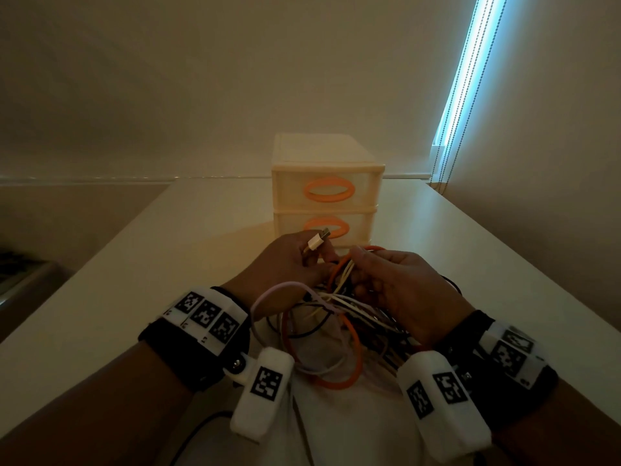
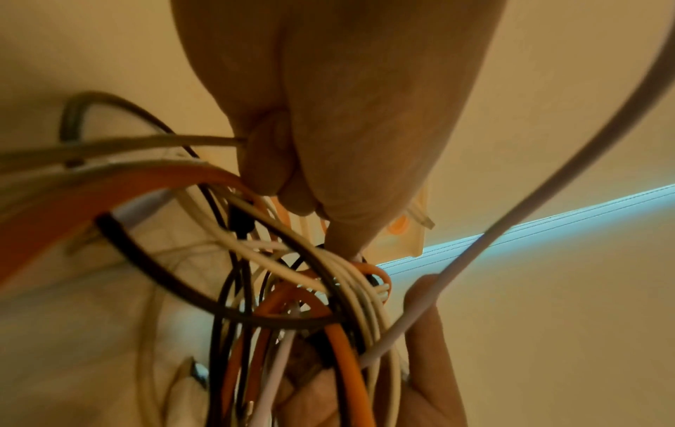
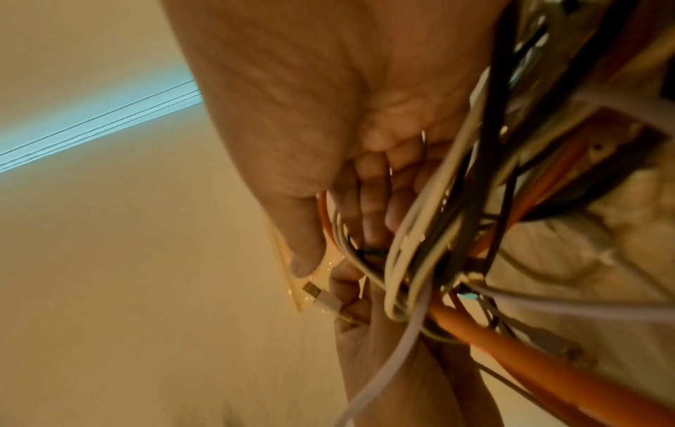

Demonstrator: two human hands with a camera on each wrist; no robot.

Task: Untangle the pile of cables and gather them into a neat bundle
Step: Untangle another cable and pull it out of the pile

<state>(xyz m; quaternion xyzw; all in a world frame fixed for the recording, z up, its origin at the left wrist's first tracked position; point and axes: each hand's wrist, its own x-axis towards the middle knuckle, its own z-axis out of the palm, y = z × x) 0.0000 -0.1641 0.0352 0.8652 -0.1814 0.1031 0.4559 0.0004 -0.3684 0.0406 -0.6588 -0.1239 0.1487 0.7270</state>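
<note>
- A tangled pile of cables (image 1: 339, 317) is held up between the two hands above the near part of a white table (image 1: 141, 264), with its lower loops hanging toward the table edge.
- A white USB plug (image 1: 318, 241) is pinched between the thumb and fingertips of the left hand (image 1: 285, 264), its metal tip pointing away toward the drawers.
- A bunch of white and black strands is gripped by the right hand (image 1: 400, 290), whose fingers are curled round them; this is confirmed in the right wrist view (image 3: 328, 121).
- A thick orange cable (image 1: 349, 361) is looped through the tangle, and a pale pink cable (image 1: 268, 294) is arched over the left wrist.
- A small cream drawer unit (image 1: 324, 193) with orange handles is seen just beyond the hands.
</note>
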